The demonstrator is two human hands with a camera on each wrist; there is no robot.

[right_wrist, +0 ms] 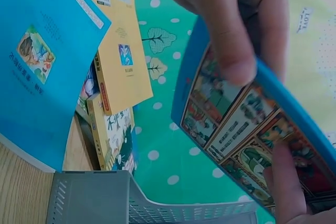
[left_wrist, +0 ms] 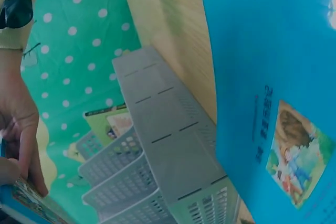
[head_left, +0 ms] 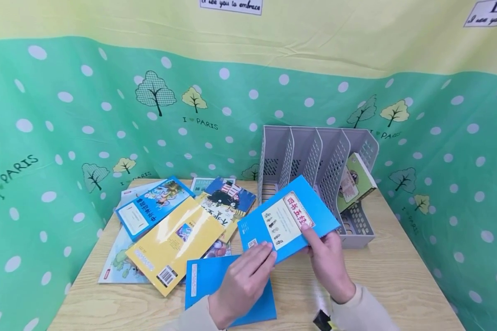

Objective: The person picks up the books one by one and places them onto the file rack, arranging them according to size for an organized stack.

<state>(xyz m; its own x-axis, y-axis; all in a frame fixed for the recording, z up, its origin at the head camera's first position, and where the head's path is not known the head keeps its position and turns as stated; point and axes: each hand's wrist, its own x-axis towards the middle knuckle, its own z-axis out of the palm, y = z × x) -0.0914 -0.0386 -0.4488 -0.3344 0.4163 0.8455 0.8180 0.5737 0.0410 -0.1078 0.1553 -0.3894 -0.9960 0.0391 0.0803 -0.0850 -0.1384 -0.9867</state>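
Note:
A blue book (head_left: 290, 218) with a cream label and a red title box is tilted in the air between both hands. My left hand (head_left: 246, 280) pinches its near corner, fingers on the label side and thumb on the picture-covered side seen in the right wrist view. On the right edge, my right hand (head_left: 329, 262) grips it, thumb over the label side. Beneath the left hand, another blue book (head_left: 209, 280) lies on the table. The grey file rack (head_left: 275, 138) stands behind the held book, with a green book (head_left: 354, 181) leaning in its rightmost slot.
Left of the hands, a yellow book (head_left: 176, 243), a blue-framed picture book (head_left: 155, 207) and a dark-blue illustrated book (head_left: 232, 197) lie overlapping on the wooden table (head_left: 87, 303). Larger pale-blue books (head_left: 120, 262) lie under them. A green dotted curtain (head_left: 215, 151) hangs close behind.

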